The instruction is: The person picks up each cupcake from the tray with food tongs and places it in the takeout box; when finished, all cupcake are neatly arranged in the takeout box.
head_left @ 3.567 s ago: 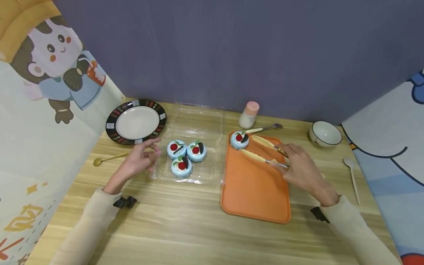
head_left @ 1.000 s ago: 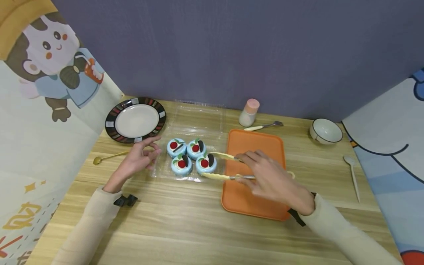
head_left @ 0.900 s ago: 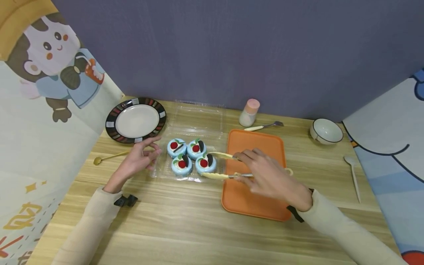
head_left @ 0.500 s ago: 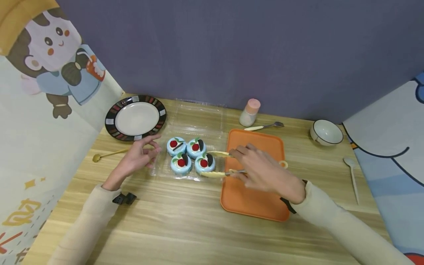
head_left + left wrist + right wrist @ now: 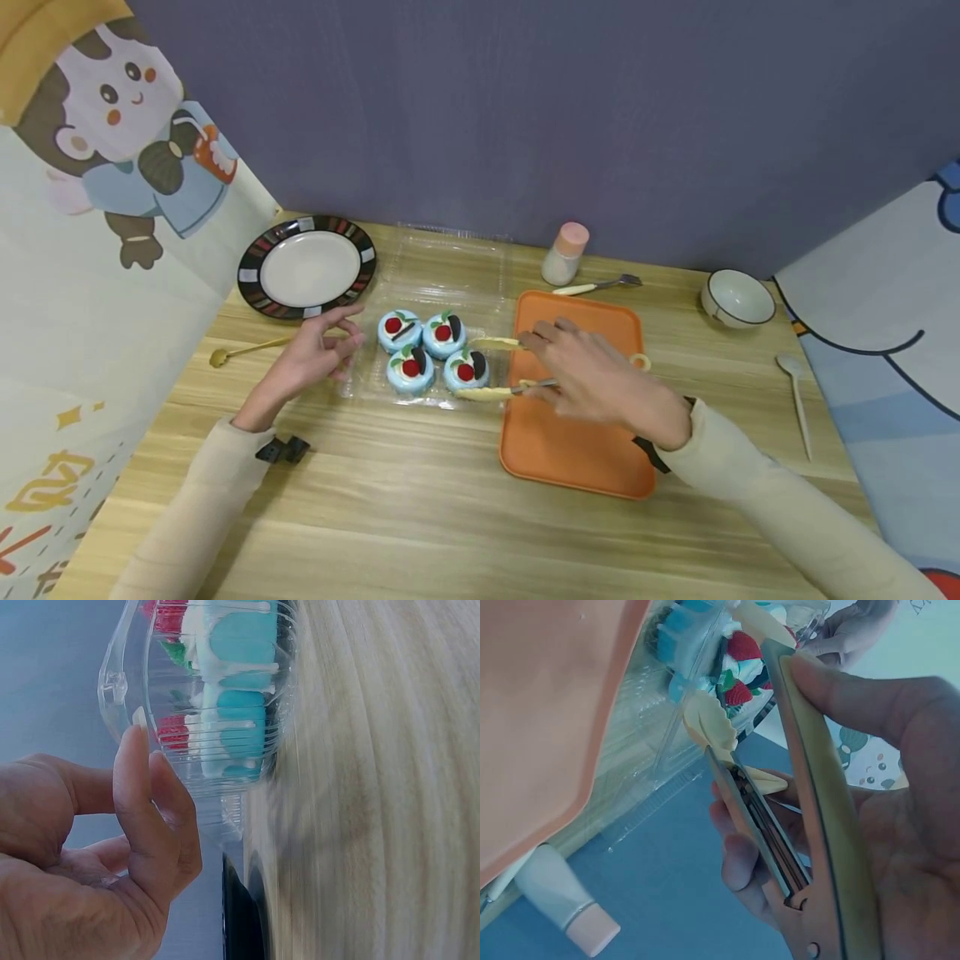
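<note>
Several small blue cakes (image 5: 408,372) topped with red berries sit close together in a clear hinged plastic container (image 5: 480,321). My right hand (image 5: 592,375) grips a pair of cream-tipped metal tongs (image 5: 491,394). The spread tong tips lie on either side of the front right cake (image 5: 467,371); whether they press on it I cannot tell. My left hand (image 5: 311,358) stays by the container's left rim, its fingers loosely bent. In the left wrist view a fingertip (image 5: 135,739) is at the clear rim, apparently touching it. Under my right hand lies an orange tray (image 5: 573,454).
A dark-rimmed plate (image 5: 311,268) stands back left, with a gold spoon (image 5: 243,354) before it. Behind the tray are a pink-capped shaker (image 5: 564,254) and a fork (image 5: 596,287). A bowl (image 5: 738,298) and a pale spoon (image 5: 795,408) lie right. The container's lid (image 5: 450,262) is folded back.
Since the earliest frame, a cake has gone from the tray's back left corner into the container with the tongs. Lately my right hand has shifted slightly left. My left hand has stayed put.
</note>
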